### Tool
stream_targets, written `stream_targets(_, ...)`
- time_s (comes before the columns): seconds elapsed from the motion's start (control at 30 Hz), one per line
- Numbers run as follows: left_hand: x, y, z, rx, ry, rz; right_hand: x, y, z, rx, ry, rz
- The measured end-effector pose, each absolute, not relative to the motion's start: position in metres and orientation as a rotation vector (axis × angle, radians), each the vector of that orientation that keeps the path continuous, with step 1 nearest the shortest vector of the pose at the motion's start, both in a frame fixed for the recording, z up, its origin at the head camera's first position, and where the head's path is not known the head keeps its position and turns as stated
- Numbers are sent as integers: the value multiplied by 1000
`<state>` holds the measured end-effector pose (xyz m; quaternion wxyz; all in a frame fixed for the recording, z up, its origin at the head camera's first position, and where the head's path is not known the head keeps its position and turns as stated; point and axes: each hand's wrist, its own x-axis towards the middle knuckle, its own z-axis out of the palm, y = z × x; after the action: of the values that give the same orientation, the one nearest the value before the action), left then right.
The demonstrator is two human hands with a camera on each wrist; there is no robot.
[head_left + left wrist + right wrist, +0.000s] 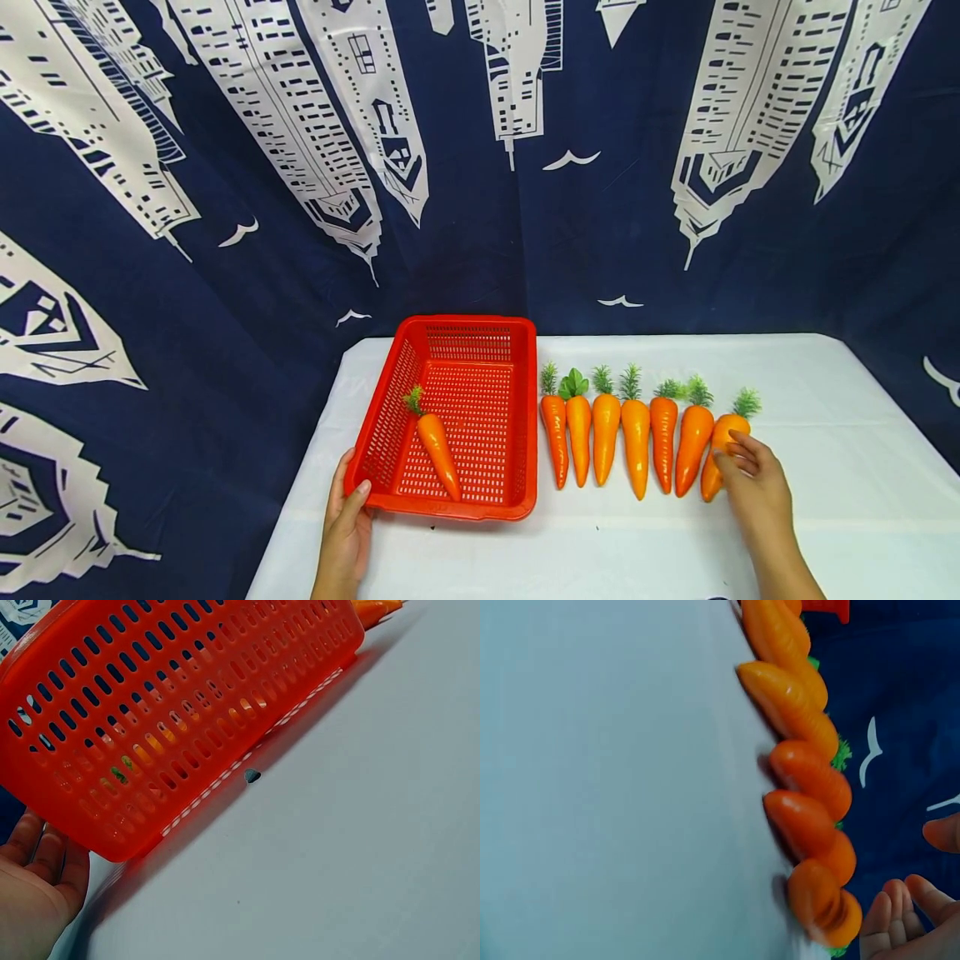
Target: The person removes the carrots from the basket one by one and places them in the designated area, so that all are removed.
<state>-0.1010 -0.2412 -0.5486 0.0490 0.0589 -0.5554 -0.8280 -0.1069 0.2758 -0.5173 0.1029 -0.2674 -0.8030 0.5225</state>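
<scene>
A red plastic basket [528,417] with slotted walls stands on the left of the table. My left hand [348,525] grips its near left corner, thumb over the rim and fingers along the outside wall. Inside the basket lies one orange carrot [438,454] with a green top. My right hand [753,483] is at the rightmost carrot [723,433], its fingers overlapping that carrot in the head view. In the right wrist view the thumb [945,832] stands well apart from the fingers, with nothing between them.
Several more carrots, such as a yellow-orange carrot [636,442] and a redder carrot [693,450], lie in a row right of the basket, green tops away from me. A white cloth covers the table [600,558]. Behind hangs a dark blue curtain [465,258] with white buildings.
</scene>
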Motion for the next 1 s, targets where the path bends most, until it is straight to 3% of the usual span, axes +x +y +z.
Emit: stream_targets(1.0, -100, -243, -548, 87, -1730, -2497, -104, 231, -500, -415, -2382, 1710)
